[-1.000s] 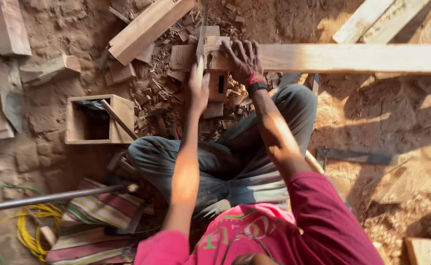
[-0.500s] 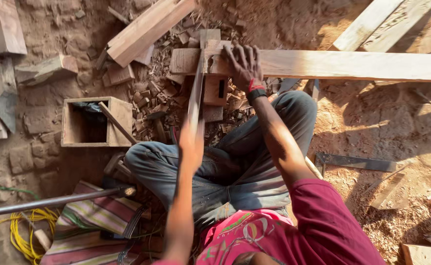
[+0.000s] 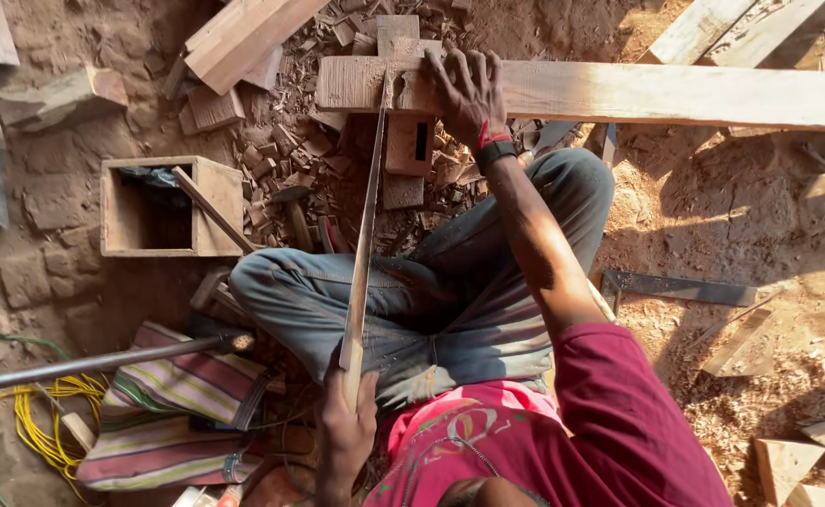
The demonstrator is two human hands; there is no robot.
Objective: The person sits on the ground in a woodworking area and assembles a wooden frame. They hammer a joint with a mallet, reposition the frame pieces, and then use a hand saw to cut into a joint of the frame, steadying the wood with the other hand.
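We are drawing the saw (image 3: 363,225), left hand (image 3: 345,434) clenching its handle, toward the right hand (image 3: 469,94) spread flat on the plank (image 3: 656,94) at top centre, risking a slip into fingers.

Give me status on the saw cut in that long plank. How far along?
Done: the handsaw is entered in the long plank near its left end; cut depth can't be read from this view. In hand: left hand grips the saw handle, drawn back near the body, while the right hand presses the plank down beside the blade. Left: the short end piece is not yet off.
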